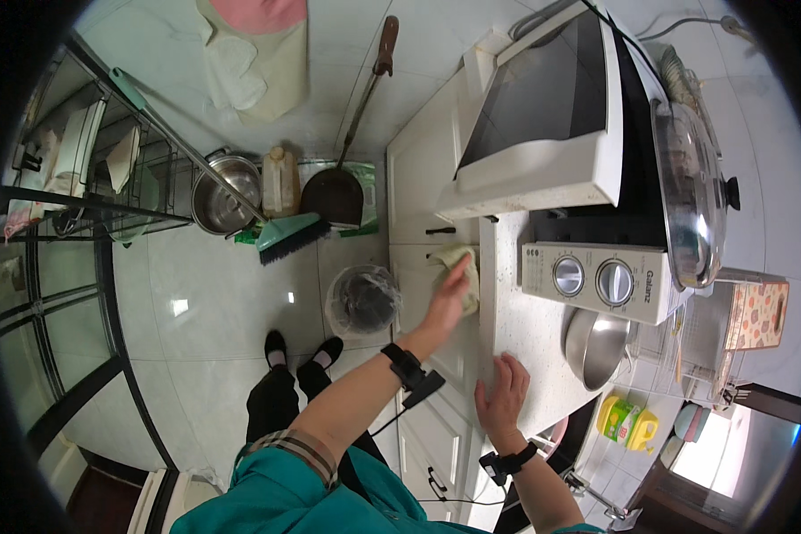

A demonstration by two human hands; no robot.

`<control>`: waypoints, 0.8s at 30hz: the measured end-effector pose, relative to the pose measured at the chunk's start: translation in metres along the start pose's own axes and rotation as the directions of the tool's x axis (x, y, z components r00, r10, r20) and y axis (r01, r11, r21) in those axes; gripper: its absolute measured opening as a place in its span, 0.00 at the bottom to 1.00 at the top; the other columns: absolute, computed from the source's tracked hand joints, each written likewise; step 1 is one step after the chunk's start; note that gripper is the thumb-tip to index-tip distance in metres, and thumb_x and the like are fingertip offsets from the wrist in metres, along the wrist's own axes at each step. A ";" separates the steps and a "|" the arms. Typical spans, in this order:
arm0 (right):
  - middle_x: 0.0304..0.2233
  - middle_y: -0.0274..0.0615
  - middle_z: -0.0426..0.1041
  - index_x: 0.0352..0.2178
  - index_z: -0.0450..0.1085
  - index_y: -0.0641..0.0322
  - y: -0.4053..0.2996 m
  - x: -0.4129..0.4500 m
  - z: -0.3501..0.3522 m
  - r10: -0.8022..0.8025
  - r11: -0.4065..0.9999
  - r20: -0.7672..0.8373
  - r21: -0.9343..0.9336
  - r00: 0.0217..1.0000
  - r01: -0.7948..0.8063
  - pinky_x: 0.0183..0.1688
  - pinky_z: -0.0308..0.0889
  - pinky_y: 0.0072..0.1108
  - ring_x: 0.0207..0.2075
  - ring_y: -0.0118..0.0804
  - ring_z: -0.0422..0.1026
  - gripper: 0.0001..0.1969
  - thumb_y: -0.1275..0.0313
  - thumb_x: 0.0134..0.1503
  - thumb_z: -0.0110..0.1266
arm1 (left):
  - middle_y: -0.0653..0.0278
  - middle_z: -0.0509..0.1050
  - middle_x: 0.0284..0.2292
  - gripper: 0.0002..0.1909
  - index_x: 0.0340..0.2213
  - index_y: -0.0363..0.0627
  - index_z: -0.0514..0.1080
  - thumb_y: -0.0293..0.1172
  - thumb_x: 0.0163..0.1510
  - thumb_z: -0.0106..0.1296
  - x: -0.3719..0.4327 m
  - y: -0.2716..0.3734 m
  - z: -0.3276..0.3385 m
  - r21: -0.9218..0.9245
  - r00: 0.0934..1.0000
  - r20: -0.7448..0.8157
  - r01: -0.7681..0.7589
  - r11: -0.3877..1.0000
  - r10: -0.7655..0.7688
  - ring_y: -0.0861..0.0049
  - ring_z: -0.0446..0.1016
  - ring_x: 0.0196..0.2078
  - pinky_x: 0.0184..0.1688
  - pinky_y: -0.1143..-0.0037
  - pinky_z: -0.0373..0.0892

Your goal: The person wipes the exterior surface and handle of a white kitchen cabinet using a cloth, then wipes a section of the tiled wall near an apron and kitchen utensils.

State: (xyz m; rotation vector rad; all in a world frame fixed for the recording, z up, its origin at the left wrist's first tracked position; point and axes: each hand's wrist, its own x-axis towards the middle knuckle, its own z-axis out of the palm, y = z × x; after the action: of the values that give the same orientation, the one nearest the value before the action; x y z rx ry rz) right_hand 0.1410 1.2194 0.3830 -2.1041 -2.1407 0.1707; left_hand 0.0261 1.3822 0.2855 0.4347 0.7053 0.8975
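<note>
My left hand (448,304) holds a pale yellow-green cloth (470,294) against the white cabinet front (438,347), just below the countertop edge, with its fingers nearly straight. Some of the cloth is hidden behind the hand. My right hand (504,395) rests palm down on the edge of the speckled countertop (537,374), its fingers a little apart and nothing held. Beyond the hands, a white Galanz microwave oven (594,284) stands on the counter with its door (541,160) swung open. A metal bowl (591,347) sits beside the microwave.
A lined waste bin (364,300) stands on the floor by the cabinets. Further off are a broom (290,237), dustpan (334,197), steel pot (223,193) and plastic jug (280,183). A wire rack (140,207) is at left. A glass lid (694,200) lies on the microwave.
</note>
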 end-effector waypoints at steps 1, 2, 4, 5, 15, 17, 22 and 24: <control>0.55 0.55 0.62 0.53 0.62 0.68 -0.001 0.009 -0.006 0.028 0.999 0.030 0.035 0.999 -0.029 0.58 0.56 0.41 0.54 0.57 0.61 0.30 0.76 0.46 0.58 | 0.61 0.54 0.64 0.29 0.64 0.41 0.51 0.38 0.66 0.38 0.007 0.025 0.001 -0.012 1.000 0.008 -0.001 1.000 0.001 0.74 0.52 0.65 0.64 0.77 0.49; 0.54 0.56 0.63 0.52 0.62 0.68 -0.007 0.022 -0.006 -0.005 0.999 -0.023 0.053 1.000 0.006 0.58 0.57 0.41 0.54 0.58 0.62 0.28 0.78 0.46 0.57 | 0.61 0.55 0.63 0.29 0.63 0.40 0.53 0.40 0.66 0.38 0.014 0.055 0.001 -0.225 0.977 -0.072 0.181 0.957 -0.202 0.75 0.53 0.65 0.64 0.77 0.49; 0.54 0.56 0.63 0.52 0.62 0.68 -0.027 0.061 0.009 -0.072 0.990 -0.088 0.116 0.994 0.082 0.58 0.57 0.41 0.55 0.59 0.62 0.28 0.79 0.46 0.56 | 0.62 0.56 0.63 0.29 0.62 0.39 0.55 0.42 0.65 0.38 0.027 0.081 -0.019 -0.413 0.903 -0.156 0.309 0.857 -0.401 0.75 0.55 0.64 0.64 0.77 0.50; 0.54 0.57 0.63 0.52 0.62 0.68 -0.035 0.083 0.014 -0.135 0.979 -0.157 0.133 0.978 0.157 0.57 0.58 0.42 0.55 0.59 0.61 0.28 0.80 0.46 0.55 | 0.60 0.57 0.62 0.31 0.62 0.41 0.55 0.46 0.64 0.40 0.038 0.077 -0.032 -0.330 0.980 -0.162 0.056 0.942 -0.115 0.74 0.55 0.64 0.64 0.77 0.50; 0.51 0.51 0.67 0.48 0.67 0.69 -0.076 0.160 0.038 -0.132 0.983 -0.059 0.118 0.989 0.138 0.55 0.63 0.36 0.54 0.54 0.65 0.23 0.82 0.46 0.54 | 0.50 0.63 0.58 0.38 0.61 0.41 0.57 0.42 0.54 0.59 0.052 0.104 -0.037 0.376 0.934 0.089 -0.353 0.857 0.346 0.65 0.61 0.61 0.60 0.72 0.59; 0.51 0.53 0.68 0.49 0.66 0.68 -0.085 0.162 0.039 -0.092 0.979 0.001 0.185 0.996 0.090 0.56 0.60 0.40 0.54 0.57 0.64 0.26 0.84 0.45 0.53 | 0.50 0.64 0.57 0.37 0.60 0.41 0.58 0.41 0.54 0.60 0.060 0.104 -0.046 0.391 0.947 0.081 -0.316 0.864 0.310 0.64 0.63 0.60 0.60 0.72 0.60; 0.55 0.57 0.63 0.54 0.61 0.70 -0.109 0.206 0.025 -0.112 0.972 -0.159 0.188 0.981 0.142 0.58 0.60 0.38 0.56 0.57 0.63 0.28 0.83 0.48 0.53 | 0.51 0.66 0.57 0.28 0.58 0.43 0.62 0.35 0.59 0.53 0.088 0.105 -0.061 0.435 0.967 0.064 -0.248 0.866 0.245 0.65 0.65 0.59 0.58 0.73 0.61; 0.57 0.58 0.62 0.54 0.60 0.71 -0.122 0.231 0.019 -0.094 0.966 -0.221 0.216 0.971 0.143 0.58 0.60 0.38 0.56 0.57 0.63 0.28 0.82 0.49 0.53 | 0.52 0.66 0.56 0.27 0.58 0.43 0.62 0.34 0.60 0.51 0.094 0.102 -0.057 0.348 0.980 0.057 -0.198 0.916 0.191 0.65 0.66 0.58 0.58 0.73 0.61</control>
State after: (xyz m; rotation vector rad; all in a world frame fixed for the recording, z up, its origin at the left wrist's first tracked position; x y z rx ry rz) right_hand 0.0143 1.4485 0.3899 -1.7754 -2.0093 0.1677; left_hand -0.0309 1.5204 0.2733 0.8456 0.8160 0.9532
